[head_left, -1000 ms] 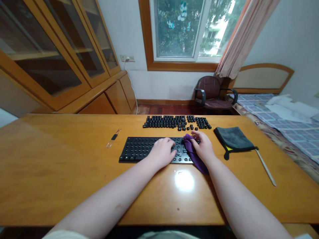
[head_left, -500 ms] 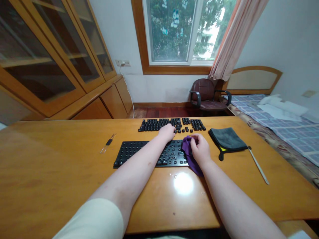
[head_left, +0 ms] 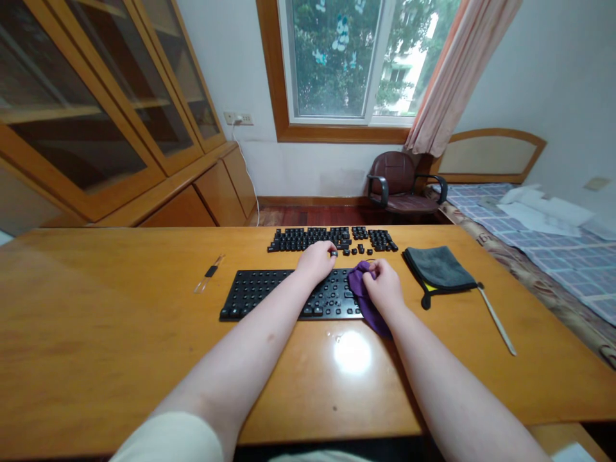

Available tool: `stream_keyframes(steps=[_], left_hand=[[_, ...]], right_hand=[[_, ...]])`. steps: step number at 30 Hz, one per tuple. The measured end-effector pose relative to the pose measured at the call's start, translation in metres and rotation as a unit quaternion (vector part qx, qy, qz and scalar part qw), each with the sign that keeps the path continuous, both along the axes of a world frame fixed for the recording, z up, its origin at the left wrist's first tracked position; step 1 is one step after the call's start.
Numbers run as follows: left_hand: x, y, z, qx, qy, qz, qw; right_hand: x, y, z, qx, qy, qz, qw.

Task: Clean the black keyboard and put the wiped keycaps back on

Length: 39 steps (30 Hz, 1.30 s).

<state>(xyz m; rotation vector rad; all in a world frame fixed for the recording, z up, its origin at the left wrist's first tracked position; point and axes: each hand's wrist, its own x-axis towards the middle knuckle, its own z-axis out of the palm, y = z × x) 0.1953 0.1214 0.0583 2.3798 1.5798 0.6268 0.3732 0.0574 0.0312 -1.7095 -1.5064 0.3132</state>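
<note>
My left hand (head_left: 315, 261) pinches a small black keycap (head_left: 333, 254) just above the far edge of the black keyboard (head_left: 260, 285). Most of that keyboard's keys are off, and a few keycaps remain along its near edge; my left forearm crosses over it. My right hand (head_left: 385, 287) is closed on a crumpled purple cloth (head_left: 370, 311), which covers the keyboard's right end and hangs onto the desk. Beyond the keyboard, loose black keycaps (head_left: 293, 240) lie in rows in keyboard order. A thin dark loop shows behind my right fingers; its kind is unclear.
A wire keycap puller (head_left: 210, 272) lies to the left on the wooden desk (head_left: 120, 321). On the right are a folded grey cloth (head_left: 443, 268) and a thin light stick (head_left: 498, 324) with a dark tip. An office chair (head_left: 394, 183) stands beyond the desk.
My left hand has drawn back slightly to the left from the loose keycaps, and a keycap now shows between its fingers. My right hand has shifted slightly left with the purple cloth.
</note>
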Motion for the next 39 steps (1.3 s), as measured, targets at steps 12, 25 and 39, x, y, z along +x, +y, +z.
stream_keyframes(steps=[12,25,39], left_hand=[[-0.029,-0.084,-0.016,0.061,-0.196,-0.038,0.978],[-0.024,-0.081,-0.029,0.035,-0.259,0.002,0.965],[-0.016,-0.084,-0.035,-0.005,-0.388,0.015,0.921]], right_hand=[[-0.027,-0.015,0.009,-0.103,0.435,0.172,0.878],[-0.031,-0.017,-0.001,-0.116,0.429,0.244,0.862],[-0.035,-0.019,0.003,-0.084,0.396,0.203,0.892]])
